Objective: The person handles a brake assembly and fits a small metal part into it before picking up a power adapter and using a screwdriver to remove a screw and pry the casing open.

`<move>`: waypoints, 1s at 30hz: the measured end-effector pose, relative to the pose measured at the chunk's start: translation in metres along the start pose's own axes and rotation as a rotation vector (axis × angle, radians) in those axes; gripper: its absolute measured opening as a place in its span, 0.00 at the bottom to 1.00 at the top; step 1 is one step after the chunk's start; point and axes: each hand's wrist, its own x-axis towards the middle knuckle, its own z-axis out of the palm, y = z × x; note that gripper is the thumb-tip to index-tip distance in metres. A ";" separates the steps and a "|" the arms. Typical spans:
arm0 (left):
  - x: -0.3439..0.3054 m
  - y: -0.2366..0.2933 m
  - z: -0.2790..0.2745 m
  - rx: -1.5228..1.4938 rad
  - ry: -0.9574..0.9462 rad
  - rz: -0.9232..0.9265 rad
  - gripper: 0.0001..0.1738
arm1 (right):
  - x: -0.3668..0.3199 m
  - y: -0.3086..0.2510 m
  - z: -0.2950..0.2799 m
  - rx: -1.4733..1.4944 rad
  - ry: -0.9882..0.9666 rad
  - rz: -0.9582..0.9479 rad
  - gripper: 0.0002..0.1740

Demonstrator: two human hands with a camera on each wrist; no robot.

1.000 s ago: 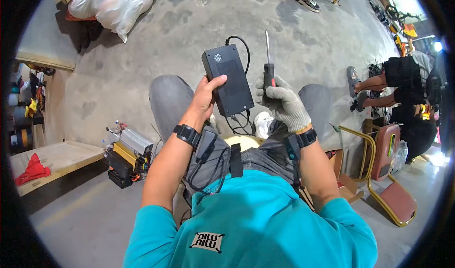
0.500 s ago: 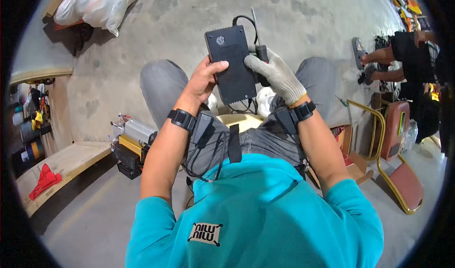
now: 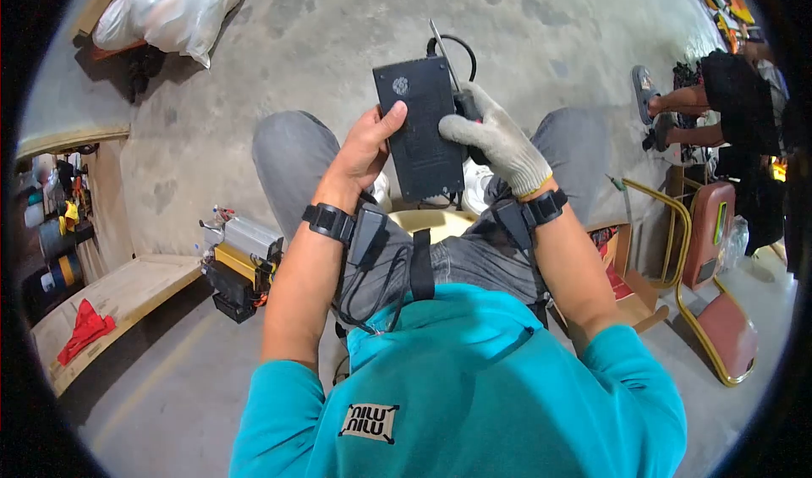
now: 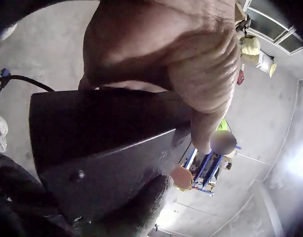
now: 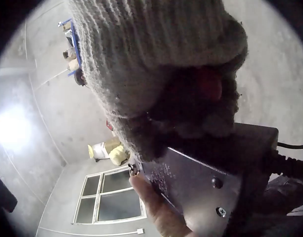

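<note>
My bare left hand [image 3: 365, 146] grips a black power adapter [image 3: 425, 161] by its left long edge, the thumb lying on the broad face. A cord leaves its far end. My right hand [image 3: 499, 140], in a pale knit glove, holds a screwdriver [image 3: 467, 106] with a black handle, its shaft pointing away past the adapter. The gloved thumb also presses on the adapter's right edge. In the right wrist view, screws show at the corner of the adapter [image 5: 191, 190]; the left wrist view shows the left thumb [image 4: 203, 131] over its edge.
White bags [image 3: 173, 13] lie on the floor at far left. A metal-cased device [image 3: 241, 258] stands left of my legs, beside a wooden board [image 3: 127, 296] with a red cloth [image 3: 87, 330]. To the right are an open carton [image 3: 630, 283], a chair [image 3: 715, 326] and another person's legs [image 3: 685, 118].
My right hand has come left with the screwdriver, from apart to touching the adapter's right edge, and the screwdriver now tilts left. My left thumb has shifted farther up the adapter's face.
</note>
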 end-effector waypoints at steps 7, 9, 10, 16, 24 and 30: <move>-0.003 -0.002 0.005 0.039 0.079 0.034 0.39 | -0.009 -0.003 0.001 -0.032 -0.032 0.069 0.42; -0.004 -0.003 0.006 0.065 0.069 0.022 0.40 | -0.011 -0.002 0.002 -0.006 -0.030 0.105 0.42; -0.005 -0.001 0.007 0.066 0.066 0.025 0.40 | -0.010 0.002 0.002 0.005 -0.024 0.109 0.41; -0.012 -0.002 0.007 0.045 -0.002 -0.041 0.38 | -0.007 0.005 0.000 0.171 -0.033 0.110 0.40; -0.013 -0.020 0.012 0.021 0.086 -0.018 0.29 | -0.004 0.020 -0.007 0.051 -0.045 0.151 0.36; -0.003 -0.022 0.004 0.103 0.101 -0.062 0.28 | -0.007 0.018 -0.001 0.005 0.008 0.186 0.34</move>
